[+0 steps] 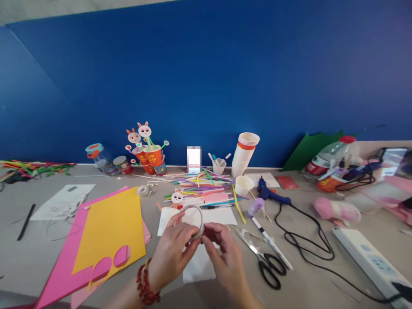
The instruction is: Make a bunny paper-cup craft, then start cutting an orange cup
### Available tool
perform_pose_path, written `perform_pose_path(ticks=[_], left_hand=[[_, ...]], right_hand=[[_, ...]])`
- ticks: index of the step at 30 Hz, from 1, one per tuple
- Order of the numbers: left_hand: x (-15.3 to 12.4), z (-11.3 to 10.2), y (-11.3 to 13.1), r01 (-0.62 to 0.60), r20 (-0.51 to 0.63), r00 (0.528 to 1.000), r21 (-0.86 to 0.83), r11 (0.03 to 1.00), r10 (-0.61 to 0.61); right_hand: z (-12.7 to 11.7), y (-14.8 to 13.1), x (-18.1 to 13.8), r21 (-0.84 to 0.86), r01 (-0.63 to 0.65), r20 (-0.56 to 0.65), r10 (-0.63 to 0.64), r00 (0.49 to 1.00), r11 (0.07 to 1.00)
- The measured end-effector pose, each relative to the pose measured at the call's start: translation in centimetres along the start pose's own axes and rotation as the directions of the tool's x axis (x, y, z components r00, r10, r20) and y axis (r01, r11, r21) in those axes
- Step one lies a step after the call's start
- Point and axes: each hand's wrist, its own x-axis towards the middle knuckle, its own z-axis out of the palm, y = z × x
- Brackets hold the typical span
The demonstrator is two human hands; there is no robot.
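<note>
One pale ring (202,220) is gripped by the left hand (174,244) above the table (309,279); the right hand (228,255) meets its edge, hold unclear; pens (214,160) stand in a white cup (219,169), rabbit faces (144,130) top orange cups (153,157)

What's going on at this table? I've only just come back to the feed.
A person is handling a pale ring-shaped item over the table. The left hand has it in its grip; the right hand has its fingertips close by the near edge, though whether they hold it is hard to tell. White paper lies beneath the hands. Scissors and a glue gun lie to the right, and a yellow sheet lies to the left.
</note>
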Motion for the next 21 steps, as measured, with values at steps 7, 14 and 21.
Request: perform_pose_path(ticks=[7, 14, 21], left_hand=[[0.2, 1.7, 0.5, 0.004, -0.006, 1.0, -0.042, 0.999, -0.005], [0.4, 2.6, 0.5, 0.004, -0.03, 1.0, -0.066, 0.998, -0.006], [0.6, 2.5, 0.6, 0.011, 0.011, 1.0, -0.081, 0.997, -0.01]], right_hand=[[-0.9, 0.8, -0.3, 0.092, -0.131, -0.051, 0.136, 0.989, 0.987], [-2.0, 1.2, -0.1, 0.123, -0.109, -0.077, 0.119, 0.99, 0.986], [-2.4, 1.2, 0.5, 0.143, -0.138, -0.008, 0.14, 0.99, 0.98]])
